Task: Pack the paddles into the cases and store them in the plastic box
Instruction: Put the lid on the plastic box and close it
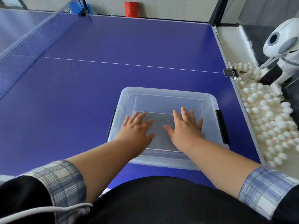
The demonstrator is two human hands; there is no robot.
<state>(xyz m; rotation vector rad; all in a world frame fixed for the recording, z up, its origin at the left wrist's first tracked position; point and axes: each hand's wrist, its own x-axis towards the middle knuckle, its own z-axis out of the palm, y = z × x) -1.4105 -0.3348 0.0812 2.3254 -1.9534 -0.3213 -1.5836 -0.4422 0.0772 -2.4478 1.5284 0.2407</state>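
A clear plastic box (168, 96) with black side latches stands on the blue table near its front edge. A flat grey case (159, 126) lies on the box's floor. Both hands reach into the box. My left hand (135, 126) lies flat on the left part of the case, fingers spread. On the right part of the case, my right hand (186, 126) presses down, fingers straight and spread as well. No paddle is visible outside the case.
The blue ping-pong table (113, 50) stretches ahead, with its net (27, 41) at the left. Many white balls (267, 113) fill a tray along the right edge beside a white ball machine (281, 44). A red object (131, 9) stands by the far wall.
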